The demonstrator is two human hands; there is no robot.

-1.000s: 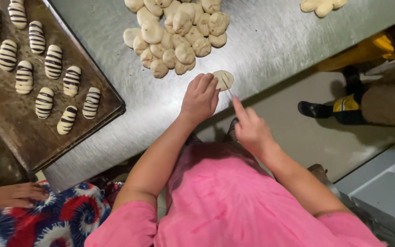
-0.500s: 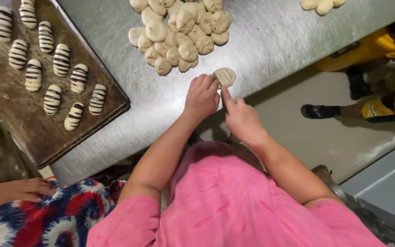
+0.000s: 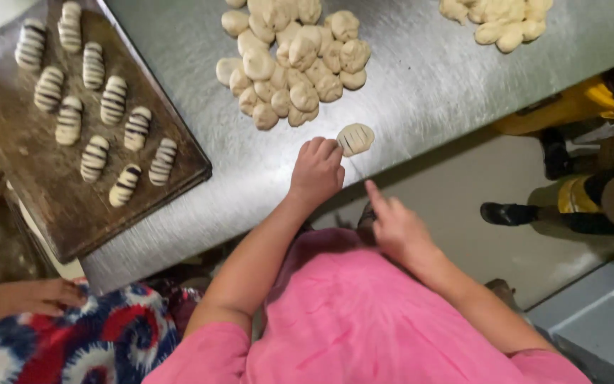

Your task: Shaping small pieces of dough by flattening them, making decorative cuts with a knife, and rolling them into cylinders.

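A flat oval dough piece (image 3: 355, 139) with cut slits lies near the front edge of the steel table (image 3: 421, 85). My left hand (image 3: 318, 172) rests on the table with bent fingers, fingertips just left of that piece and holding nothing. My right hand (image 3: 396, 227) hovers off the table edge over my pink shirt. Its index finger points toward the dough and its other fingers are curled under, so anything in them is hidden. A heap of plain dough pieces (image 3: 293, 64) sits just beyond my left hand.
A dark baking tray (image 3: 51, 192) at the left carries several striped shaped rolls (image 3: 101, 99). A second dough pile (image 3: 499, 18) lies at the far right. Another person's hand (image 3: 26, 297) and patterned sleeve are at bottom left. Someone's legs and shoes (image 3: 513, 213) stand right of the table.
My right hand has pulled back from the slit dough piece, off the table edge toward my body. My left hand has stayed beside the piece.
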